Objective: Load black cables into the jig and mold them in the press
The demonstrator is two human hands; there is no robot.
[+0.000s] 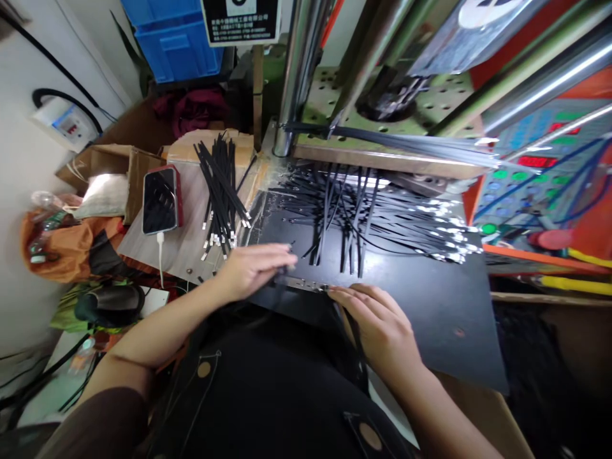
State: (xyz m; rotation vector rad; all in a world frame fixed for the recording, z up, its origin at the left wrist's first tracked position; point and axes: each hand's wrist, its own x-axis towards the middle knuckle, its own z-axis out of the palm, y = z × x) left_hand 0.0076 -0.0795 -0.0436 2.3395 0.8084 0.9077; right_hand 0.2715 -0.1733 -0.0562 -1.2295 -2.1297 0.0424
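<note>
A narrow metal strip (302, 283) with small slots lies at the front edge of the dark work surface, between my two hands. My left hand (253, 271) is closed in a pinch above its left end; a blurred dark piece shows at the fingertips, too indistinct to name. At the strip's right end, my right hand (377, 315) pinches a black cable (352, 328), whose length hangs below the fingers. Just beyond my hands, a large pile of black cables (382, 213) with shiny metal ends spreads over the surface, several lying crosswise on top.
Behind the pile rises a press with steel columns (299, 76); more cables (382, 137) rest along its bed edge. On the left, a bundle of black cables (222, 191) lies near a phone (160, 201) on a wooden board. A control panel (535, 166) stands right.
</note>
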